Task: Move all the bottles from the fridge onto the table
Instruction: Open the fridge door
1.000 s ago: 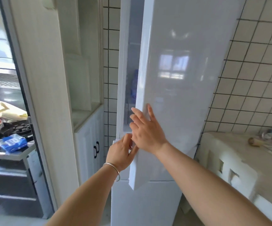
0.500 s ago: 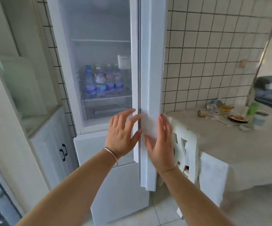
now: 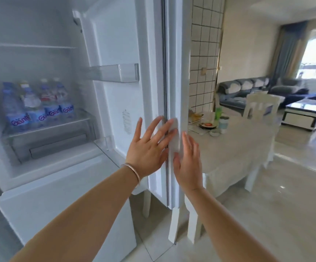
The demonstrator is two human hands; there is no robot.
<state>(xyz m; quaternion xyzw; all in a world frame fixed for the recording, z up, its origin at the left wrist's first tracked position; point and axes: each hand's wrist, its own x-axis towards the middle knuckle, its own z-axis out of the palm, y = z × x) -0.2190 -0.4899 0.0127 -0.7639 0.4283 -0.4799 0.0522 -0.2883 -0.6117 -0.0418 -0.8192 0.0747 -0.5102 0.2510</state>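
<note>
**Both hands flat on the open fridge door**

The left hand [image 3: 149,146] presses the fridge door [image 3: 153,82] inside with fingers spread; the right hand [image 3: 188,163] lies flat on its outer edge, gripping nothing; the bottles [image 3: 38,108] stand on a shelf far left of both hands; the table [image 3: 234,146] is just right of them.

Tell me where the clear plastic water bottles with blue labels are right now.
The clear plastic water bottles with blue labels stand clustered on a shelf inside the open fridge, left in the head view, above the drawer.
</note>
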